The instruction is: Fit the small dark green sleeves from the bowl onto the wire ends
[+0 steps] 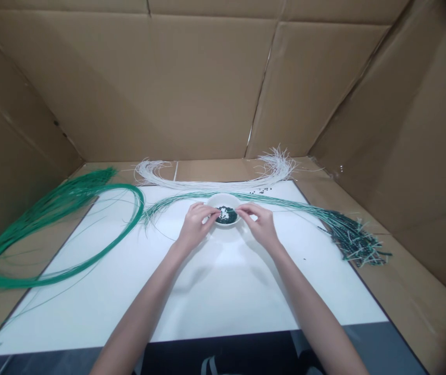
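A small white bowl (223,199) holds dark beads (227,219) with a pale patch among them. My left hand (198,223) is at the bowl's left side, thumb and forefinger pinched over the beads; what lies between those fingertips is too small to make out. Opposite it, my right hand (259,223) pinches a thin green strand (234,210), whose end reaches over the bowl towards my left fingertips. Behind the bowl, a bundle of green strands (285,201) runs across the table, with dark beaded ends (357,242) massed at the right.
A large looped bundle of bright green strands (129,229) lies at the left, partly over the white table (223,297). White strands (215,185) curve along the back edge. Several loose dark beads (262,191) lie behind the bowl. Cardboard walls (168,88) enclose the table.
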{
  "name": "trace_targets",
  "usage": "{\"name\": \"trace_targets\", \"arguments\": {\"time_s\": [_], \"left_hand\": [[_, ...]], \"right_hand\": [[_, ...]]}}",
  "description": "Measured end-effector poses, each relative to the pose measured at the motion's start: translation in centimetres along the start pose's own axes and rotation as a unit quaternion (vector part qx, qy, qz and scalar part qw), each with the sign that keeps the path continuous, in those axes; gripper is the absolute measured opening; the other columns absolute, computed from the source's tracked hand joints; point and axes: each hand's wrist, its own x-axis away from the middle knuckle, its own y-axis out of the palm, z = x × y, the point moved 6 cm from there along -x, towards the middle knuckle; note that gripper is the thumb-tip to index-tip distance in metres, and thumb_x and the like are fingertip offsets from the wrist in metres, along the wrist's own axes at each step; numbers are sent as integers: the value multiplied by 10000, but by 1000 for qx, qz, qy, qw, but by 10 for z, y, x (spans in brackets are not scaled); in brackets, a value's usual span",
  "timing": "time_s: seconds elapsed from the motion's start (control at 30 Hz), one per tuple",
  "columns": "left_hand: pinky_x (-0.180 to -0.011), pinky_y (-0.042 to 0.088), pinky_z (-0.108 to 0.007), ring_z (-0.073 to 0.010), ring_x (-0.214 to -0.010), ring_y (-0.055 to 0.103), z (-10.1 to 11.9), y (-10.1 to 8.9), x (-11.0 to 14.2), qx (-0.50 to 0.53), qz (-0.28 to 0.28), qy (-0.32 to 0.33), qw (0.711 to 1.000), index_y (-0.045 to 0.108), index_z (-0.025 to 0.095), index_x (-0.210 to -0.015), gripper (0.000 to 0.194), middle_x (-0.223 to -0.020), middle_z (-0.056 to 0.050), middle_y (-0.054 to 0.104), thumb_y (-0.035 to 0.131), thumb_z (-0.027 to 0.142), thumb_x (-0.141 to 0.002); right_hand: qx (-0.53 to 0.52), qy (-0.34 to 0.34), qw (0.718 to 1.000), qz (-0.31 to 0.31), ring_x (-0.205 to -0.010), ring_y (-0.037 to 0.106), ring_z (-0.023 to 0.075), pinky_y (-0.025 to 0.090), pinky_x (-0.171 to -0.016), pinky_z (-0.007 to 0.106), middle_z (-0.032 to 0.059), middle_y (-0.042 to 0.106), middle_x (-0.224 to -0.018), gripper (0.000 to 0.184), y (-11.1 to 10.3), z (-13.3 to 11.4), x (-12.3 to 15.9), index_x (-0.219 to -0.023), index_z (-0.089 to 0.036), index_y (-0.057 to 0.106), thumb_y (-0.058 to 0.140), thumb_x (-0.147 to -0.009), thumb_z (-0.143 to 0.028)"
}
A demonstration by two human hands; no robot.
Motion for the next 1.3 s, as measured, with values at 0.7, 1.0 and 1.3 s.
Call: {"name": "trace_targets", "arguments": {"time_s": [0.7, 1.0, 1.3], "left_hand": [[-687, 400, -253, -126, -686, 492, -29, -1, 6, 59, 2, -116, 992, 546, 171, -880, 188, -722, -9, 527, 484, 326, -794], [-630, 438, -223, -96, -650, 526, -47, 1, 5, 247, -73, -199, 946, 490, 185, -1044, 371, -833, -25, 552, 583, 295, -702], [-494, 358, -181, -69, -537, 438, -46, -2, 14, 347, -219, -340, 846, 568, 126, -898, 344, -647, -3, 489, 485, 429, -760]], "right_hand": [[-52, 54, 983, 166, -595, 526, 110, 451, -562, 245, 25, 563, -749, 170, -36, 19, -6, -792, -173, 581, 525, -750, -327], [-76, 92, 969, 215, -549, 512, 106, 440, -516, 239, 14, 564, -673, 178, -55, 37, -12, -772, -153, 596, 572, -705, -316], [-61, 135, 949, 278, -511, 512, 103, 440, -510, 246, 13, 580, -651, 252, -77, 63, -10, -773, -130, 605, 579, -668, -358]]}}
